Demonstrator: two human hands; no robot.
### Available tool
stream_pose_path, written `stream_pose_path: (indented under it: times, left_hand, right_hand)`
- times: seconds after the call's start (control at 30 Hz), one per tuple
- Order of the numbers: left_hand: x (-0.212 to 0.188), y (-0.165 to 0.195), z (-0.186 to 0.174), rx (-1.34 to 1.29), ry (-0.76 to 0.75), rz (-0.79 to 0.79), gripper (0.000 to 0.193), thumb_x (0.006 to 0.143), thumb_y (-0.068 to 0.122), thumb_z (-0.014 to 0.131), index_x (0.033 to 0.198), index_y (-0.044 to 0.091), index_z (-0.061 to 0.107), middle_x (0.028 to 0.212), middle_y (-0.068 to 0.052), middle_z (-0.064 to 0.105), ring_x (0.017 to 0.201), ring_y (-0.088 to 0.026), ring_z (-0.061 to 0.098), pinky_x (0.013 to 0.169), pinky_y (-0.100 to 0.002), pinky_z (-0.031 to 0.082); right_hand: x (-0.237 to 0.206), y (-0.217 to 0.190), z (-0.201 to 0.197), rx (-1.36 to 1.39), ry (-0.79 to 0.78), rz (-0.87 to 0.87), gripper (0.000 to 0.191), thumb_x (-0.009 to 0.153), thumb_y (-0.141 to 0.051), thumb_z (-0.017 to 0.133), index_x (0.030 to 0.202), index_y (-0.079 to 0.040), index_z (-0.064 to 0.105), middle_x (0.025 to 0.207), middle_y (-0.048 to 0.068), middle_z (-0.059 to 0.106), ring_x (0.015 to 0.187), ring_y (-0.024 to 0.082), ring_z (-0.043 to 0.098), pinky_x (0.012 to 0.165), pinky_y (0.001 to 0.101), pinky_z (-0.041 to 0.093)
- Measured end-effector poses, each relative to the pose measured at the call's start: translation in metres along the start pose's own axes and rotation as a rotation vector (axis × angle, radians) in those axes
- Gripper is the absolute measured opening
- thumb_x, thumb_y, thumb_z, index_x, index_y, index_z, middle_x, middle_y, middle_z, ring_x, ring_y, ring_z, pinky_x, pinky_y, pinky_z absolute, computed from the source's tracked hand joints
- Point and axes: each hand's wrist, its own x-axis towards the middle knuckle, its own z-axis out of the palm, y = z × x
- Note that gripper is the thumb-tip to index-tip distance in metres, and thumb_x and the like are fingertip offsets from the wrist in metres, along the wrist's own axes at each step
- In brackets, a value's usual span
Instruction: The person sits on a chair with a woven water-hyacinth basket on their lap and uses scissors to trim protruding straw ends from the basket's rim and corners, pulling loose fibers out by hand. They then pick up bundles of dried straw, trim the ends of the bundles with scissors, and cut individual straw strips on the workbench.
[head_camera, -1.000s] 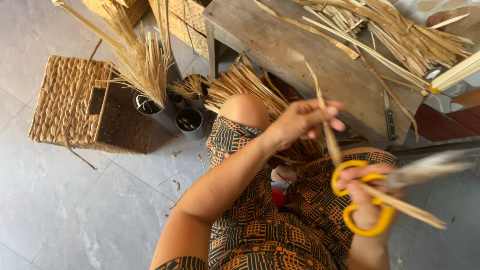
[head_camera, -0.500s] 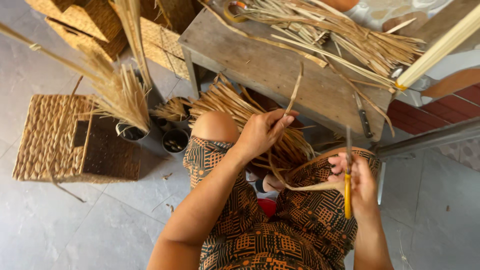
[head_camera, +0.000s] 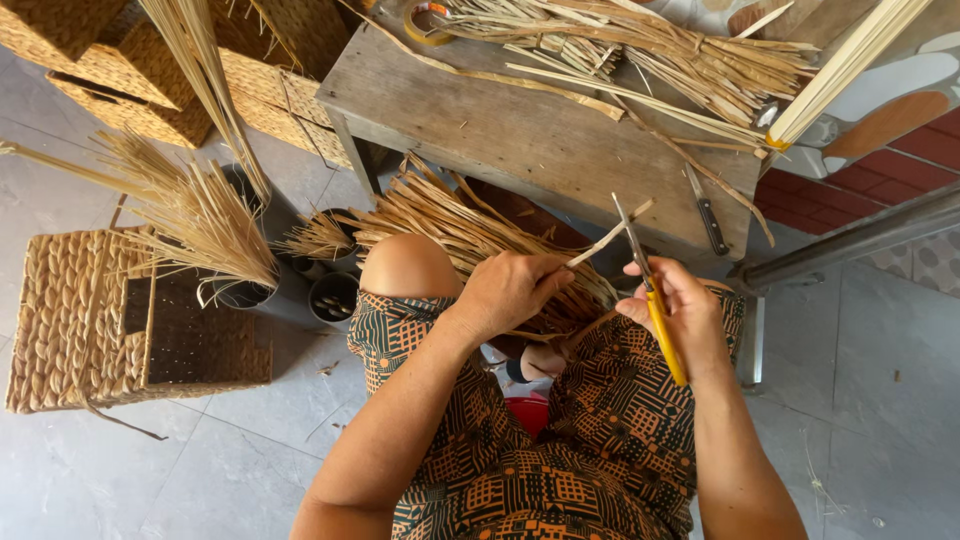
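sitting with both forearms stretched out over the lap, patterned orange and dark green cloth underneath. the left hand (head_camera: 510, 290) is curled closed, pinching one thin straw strip (head_camera: 608, 237) that sticks out up and to the right from the fingertips. the right hand (head_camera: 685, 315) is wrapped shut around the yellow handles of one pair of scissors (head_camera: 650, 290), blades pointing up and away, and the strip crosses right at the blades, touching or just about. so the strip sits between the two hands, above the knees, just in front of the worktop edge.

past the knees there's a fan of dried straw bundle (head_camera: 470, 225) poking out from under the wooden worktop (head_camera: 520, 130). on the worktop: one dark-handled knife (head_camera: 706, 212) near the right edge, a big loose pile of straw strips (head_camera: 660, 50) along the far side, and one roll of tape (head_camera: 428, 20) at the far left corner.

on the floor to the left, one open woven basket (head_camera: 75, 320) lying on its side, three dark pots (head_camera: 335, 295) beside it, some with straw standing in them. further back, a stack of woven boxes (head_camera: 150, 70), can't count those properly.
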Motion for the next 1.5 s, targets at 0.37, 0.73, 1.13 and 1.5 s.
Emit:
stream_pose_path:
  times: [0.37, 0.73, 1.13, 1.5]
  left_hand:
    - [0.01, 0.001, 0.0, -0.987, -0.179, -0.137, 0.037, 0.107, 0.034, 0.053, 0.122, 0.005, 0.072, 0.076, -0.003, 0.07, 0.056, -0.008, 0.059, 0.052, -0.024, 0.048]
    - [0.009, -0.026, -0.072, -1.372, 0.696, 0.175, 0.044, 0.117, 0.024, 0.051, 0.154, 0.001, 0.043, 0.124, -0.013, 0.06, 0.088, -0.011, 0.063, 0.077, -0.024, 0.052]
    - [0.025, -0.043, -0.043, -1.068, 0.629, -0.255, 0.069, 0.1, 0.023, 0.063, 0.16, 0.013, 0.03, 0.156, -0.022, 0.046, 0.093, -0.017, 0.068, 0.073, -0.028, 0.056]
    - [0.026, 0.01, -0.003, -0.246, 0.446, -0.08, 0.053, 0.101, 0.029, 0.069, 0.144, 0.004, 0.053, 0.135, -0.021, 0.064, 0.123, -0.033, 0.065, 0.104, -0.04, 0.056]
  right_hand:
    - [-0.026, 0.038, 0.067, 0.292, 0.02, -0.024, 0.056, 0.082, -0.001, 0.075, 0.131, -0.004, 0.048, 0.106, 0.012, 0.073, 0.068, 0.01, 0.065, 0.057, 0.0234, 0.055]
    - [-0.008, 0.018, 0.087, 0.107, -0.14, 0.18, 0.035, 0.087, -0.004, 0.075, 0.118, -0.006, 0.06, 0.083, 0.002, 0.066, 0.06, 0.01, 0.062, 0.048, 0.0246, 0.052]
    - [0.278, -0.003, 0.04, -0.731, 0.324, -0.376, 0.036, 0.095, -0.007, 0.075, 0.128, -0.013, 0.061, 0.088, 0.01, 0.074, 0.077, 0.026, 0.073, 0.061, 0.0423, 0.056]
    - [0.141, 0.028, 0.066, 0.491, 0.012, 0.137, 0.026, 0.099, -0.017, 0.068, 0.122, -0.005, 0.062, 0.087, 0.003, 0.069, 0.068, 0.012, 0.065, 0.059, 0.0238, 0.05]
